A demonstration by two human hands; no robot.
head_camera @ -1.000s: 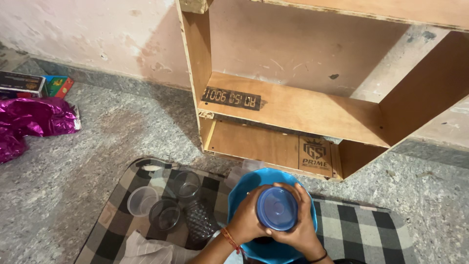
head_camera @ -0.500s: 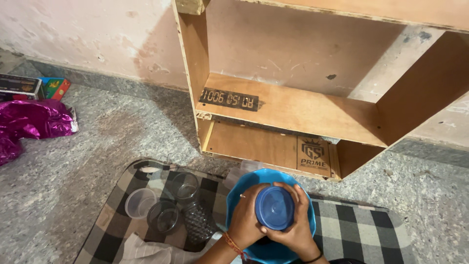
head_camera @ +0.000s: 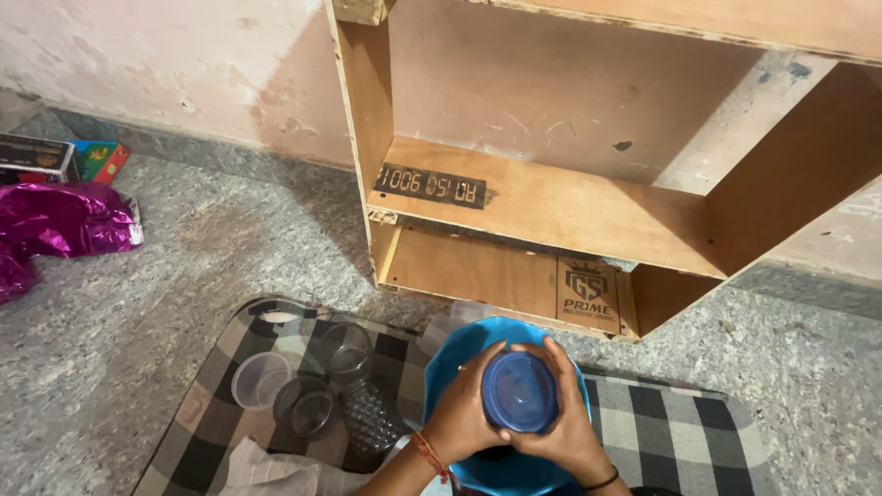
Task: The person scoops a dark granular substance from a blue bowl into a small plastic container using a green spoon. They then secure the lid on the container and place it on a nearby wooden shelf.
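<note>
Head view: both hands wrap a round blue plastic lid, held above a wide blue plastic bowl near the bottom edge. Left hand curls closed around its left side, right hand around its right. Clear plastic cups sit left on the checked mat, a wooden shelf unit beyond.

Smooth glossy blue plastic forms the lid and bowl; the shelf is matt raw wood, the mat woven checked cloth, the floor rough speckled stone.
</note>
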